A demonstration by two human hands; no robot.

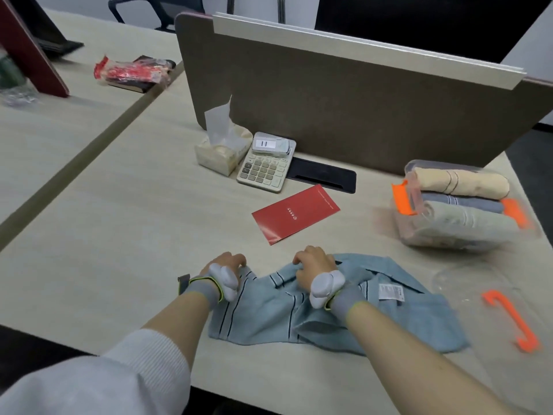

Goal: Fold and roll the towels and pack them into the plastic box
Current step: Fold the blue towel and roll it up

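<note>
A light blue towel (pixel 263 316) with dark stripes lies crumpled on the desk near the front edge. My left hand (pixel 226 263) pinches its far left corner. My right hand (pixel 314 265) grips a bunched fold along its far edge. A white label shows on the towel's right part. At the right, a clear plastic box (pixel 449 235) with orange clips holds three rolled towels: a beige one (pixel 460 182) at the back, a grey-blue one (pixel 463 203) in the middle and a grey-green one (pixel 469 223) in front.
The clear box lid (pixel 469 280) with an orange clip (pixel 514 319) lies right of the towel. A red envelope (pixel 294 214), a calculator (pixel 264 166), a tissue box (pixel 221 148) and a dark cable slot sit beyond. A brown partition (pixel 344 109) stands behind them.
</note>
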